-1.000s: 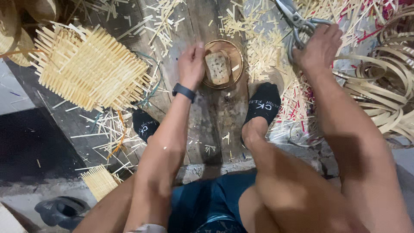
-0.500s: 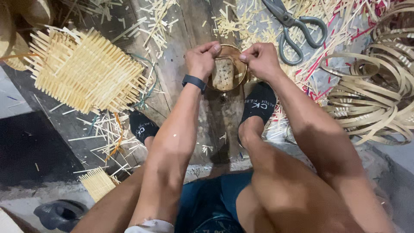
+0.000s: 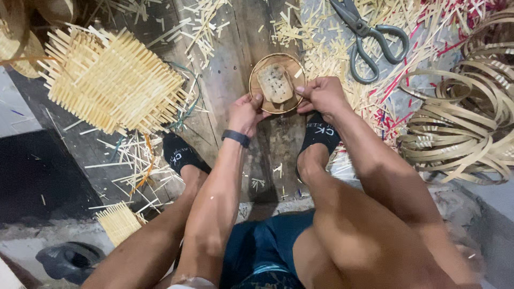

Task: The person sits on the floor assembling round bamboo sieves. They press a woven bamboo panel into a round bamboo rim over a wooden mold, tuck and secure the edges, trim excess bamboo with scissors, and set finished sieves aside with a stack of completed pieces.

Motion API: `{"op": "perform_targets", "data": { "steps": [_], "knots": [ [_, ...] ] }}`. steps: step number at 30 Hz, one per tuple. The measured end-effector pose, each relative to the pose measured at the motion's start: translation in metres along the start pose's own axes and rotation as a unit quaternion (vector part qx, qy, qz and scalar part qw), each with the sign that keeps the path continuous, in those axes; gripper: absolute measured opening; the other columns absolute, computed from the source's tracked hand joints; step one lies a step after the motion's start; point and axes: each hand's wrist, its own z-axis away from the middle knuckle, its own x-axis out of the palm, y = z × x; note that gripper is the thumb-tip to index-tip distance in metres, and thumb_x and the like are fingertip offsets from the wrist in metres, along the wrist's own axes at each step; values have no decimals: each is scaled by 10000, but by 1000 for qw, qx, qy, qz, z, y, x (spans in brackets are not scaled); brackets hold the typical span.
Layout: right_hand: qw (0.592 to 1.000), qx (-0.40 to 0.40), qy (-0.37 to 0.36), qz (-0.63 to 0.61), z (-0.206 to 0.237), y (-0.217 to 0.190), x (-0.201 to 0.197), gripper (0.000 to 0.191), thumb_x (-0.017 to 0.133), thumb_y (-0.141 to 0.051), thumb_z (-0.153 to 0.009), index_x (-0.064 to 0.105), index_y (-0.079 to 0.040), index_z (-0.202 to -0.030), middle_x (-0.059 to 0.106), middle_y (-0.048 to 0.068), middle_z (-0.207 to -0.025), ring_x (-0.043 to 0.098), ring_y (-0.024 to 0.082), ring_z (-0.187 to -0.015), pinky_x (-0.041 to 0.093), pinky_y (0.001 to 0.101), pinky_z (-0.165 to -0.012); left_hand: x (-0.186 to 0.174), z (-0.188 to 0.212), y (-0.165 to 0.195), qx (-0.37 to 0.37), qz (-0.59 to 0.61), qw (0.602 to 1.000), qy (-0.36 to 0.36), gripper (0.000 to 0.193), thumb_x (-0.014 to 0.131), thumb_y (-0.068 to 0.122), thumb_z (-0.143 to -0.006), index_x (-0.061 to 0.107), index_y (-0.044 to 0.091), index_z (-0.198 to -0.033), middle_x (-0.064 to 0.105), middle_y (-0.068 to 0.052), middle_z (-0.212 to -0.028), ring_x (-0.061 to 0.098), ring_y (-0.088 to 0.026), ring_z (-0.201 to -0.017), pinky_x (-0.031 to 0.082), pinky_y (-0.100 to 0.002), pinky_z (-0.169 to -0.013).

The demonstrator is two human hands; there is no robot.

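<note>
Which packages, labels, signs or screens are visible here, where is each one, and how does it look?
No packages, signs or screens.
Sock print: pale lettering on the black sock, just below the right hand.
Wristband: dark band on the wrist of the left hand; whether it has a screen cannot be seen.

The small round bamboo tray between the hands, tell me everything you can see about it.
The round tray is a shallow woven disc of tan bamboo with a darker bent rim. A pale rectangular woven patch with dark specks lies across its middle, tilted. It rests flat on the worn wooden plank, amid bamboo offcuts. The left hand grips its lower left rim, the right hand its lower right rim.
</note>
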Motion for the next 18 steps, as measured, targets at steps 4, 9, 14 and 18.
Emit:
{"op": "perform_targets", "data": {
  "steps": [4, 9, 14, 18],
  "knots": [
    [1000, 3, 26, 11, -4, 7, 4, 208, 749, -123, -918, 665, 67, -905, 708, 129, -742, 713, 249, -628, 620, 357, -542, 12, -11, -2, 18, -61, 995, 72, 212, 604, 167, -1002, 705, 32, -1131, 762, -57, -951, 721, -185, -749, 599, -320, -611],
    [994, -91, 9, 54, 7, -10, 0, 242, 646, -198, -1017, 650, 25, -1110, 702, 137, -903, 710, 189, -703, 600, 342, -571, 10, 1, 32, 238, -258, 934, 73, 241, 703, 215, -969, 746, 25, -1110, 742, -73, -898, 675, -175, -753, 569, -315, -663],
    [950, -241, -79, 183, 23, -14, 14, 387, 674, -175, -904, 559, 2, -1228, 716, 151, -978, 731, 202, -755, 615, 313, -637, 38, 35, 52, 464, -361, 808, 25, 392, 762, 361, -905, 725, 50, -1141, 704, -137, -1004, 692, -262, -927, 564, -366, -832],
    [895, -347, -7, 282, 15, -7, 34, 364, 758, -182, -882, 645, 36, -1151, 734, 140, -970, 704, 197, -836, 566, 323, -754, 52, 35, 52, 431, -285, 856, 29, 362, 591, 390, -1089, 709, 92, -1256, 749, -152, -1223, 725, -239, -1135, 561, -358, -975]
  ]
}}
